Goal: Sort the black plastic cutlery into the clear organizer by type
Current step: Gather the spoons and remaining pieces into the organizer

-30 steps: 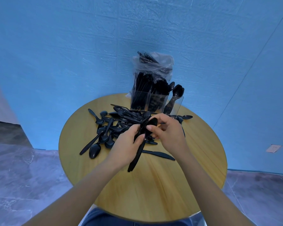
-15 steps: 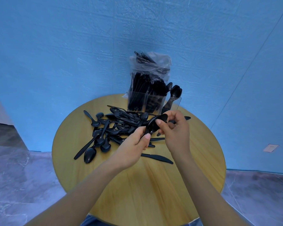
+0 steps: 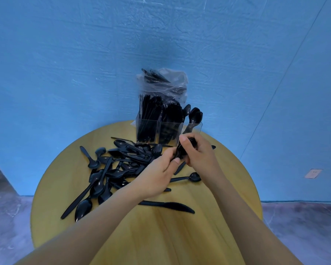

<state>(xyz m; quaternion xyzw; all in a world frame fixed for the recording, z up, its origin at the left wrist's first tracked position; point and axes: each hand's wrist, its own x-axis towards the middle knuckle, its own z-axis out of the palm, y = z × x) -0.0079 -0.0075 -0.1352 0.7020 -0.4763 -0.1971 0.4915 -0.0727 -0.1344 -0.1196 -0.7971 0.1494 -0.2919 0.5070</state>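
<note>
One round table (image 3: 161, 236); one clear organizer (image 3: 157, 129) with three compartments; one plastic bag (image 3: 166, 81) behind it; two hands, left hand (image 3: 157, 175) and right hand (image 3: 197, 153); one knife (image 3: 168, 206) lying apart; one spoon (image 3: 189, 177) lying apart; a pile of loose cutlery (image 3: 120, 165), too tangled to count.

Round wooden table (image 3: 161, 236), blue wall (image 3: 84, 64) behind, white wall socket (image 3: 313, 173) lower right

One head-worn camera looks steeply down, close over the round table (image 3: 180, 236).

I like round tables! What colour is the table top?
Yellowish wood with a grain pattern, table top, seen in the head view.
</note>
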